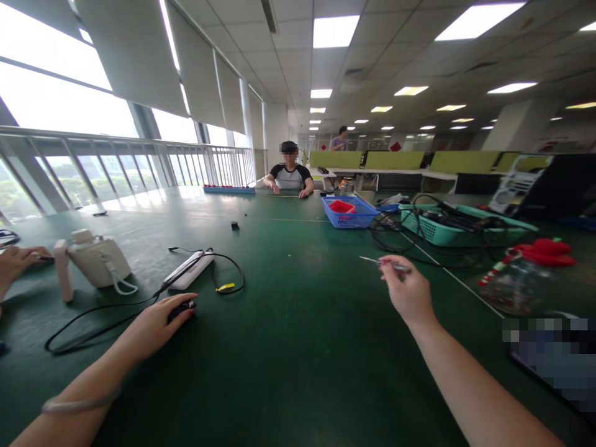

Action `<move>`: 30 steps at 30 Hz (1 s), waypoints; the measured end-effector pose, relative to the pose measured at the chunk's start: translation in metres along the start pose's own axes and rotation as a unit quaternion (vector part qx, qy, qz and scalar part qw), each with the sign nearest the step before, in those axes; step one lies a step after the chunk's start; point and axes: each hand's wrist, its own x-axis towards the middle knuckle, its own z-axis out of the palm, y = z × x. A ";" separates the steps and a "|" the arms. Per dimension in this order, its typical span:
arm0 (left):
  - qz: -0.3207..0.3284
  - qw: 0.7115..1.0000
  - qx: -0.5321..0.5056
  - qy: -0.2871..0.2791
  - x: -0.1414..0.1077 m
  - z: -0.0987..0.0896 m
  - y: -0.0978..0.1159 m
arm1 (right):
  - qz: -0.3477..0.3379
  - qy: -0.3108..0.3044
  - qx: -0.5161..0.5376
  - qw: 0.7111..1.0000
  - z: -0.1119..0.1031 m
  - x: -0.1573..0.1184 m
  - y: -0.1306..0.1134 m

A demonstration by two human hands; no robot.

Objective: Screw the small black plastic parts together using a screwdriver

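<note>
With the fingers of our right grip (410,290) pressed together, we pinch a slim screwdriver-like tool (371,259) above the green surface (288,347), its thin metal shaft pointing left and its handle partly covered by our fingers. Our left grip (156,320) is closed around a small black item (185,307) low over the surface, with thumb and forefinger on either side of it; we cannot tell what it is. Just beyond that hand we see a white flat box (189,273) with a black cable (239,273) across it, a yellow tag (225,287) on the cable's loop. A cream bottle (97,261) stands to the left, near another person's hand (18,266). To our right are a blue basket (351,215) holding a red tray (342,207), a turquoise basket (426,231) of cables, and a red-topped jar (526,282)
</note>
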 end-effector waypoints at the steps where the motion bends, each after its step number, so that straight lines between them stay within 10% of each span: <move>1: -0.007 1.000 0.000 -0.004 0.000 -0.001 0.001 | -0.035 -0.049 0.020 0.998 0.004 -0.005 -0.009; 8: -0.007 1.000 -0.007 -0.021 -0.002 0.000 -0.001 | -0.213 -0.199 0.040 0.956 0.024 -0.037 -0.051; 30: 0.031 0.999 0.003 -0.008 -0.002 0.002 0.000 | -0.217 -0.211 -0.018 0.953 0.035 -0.052 -0.057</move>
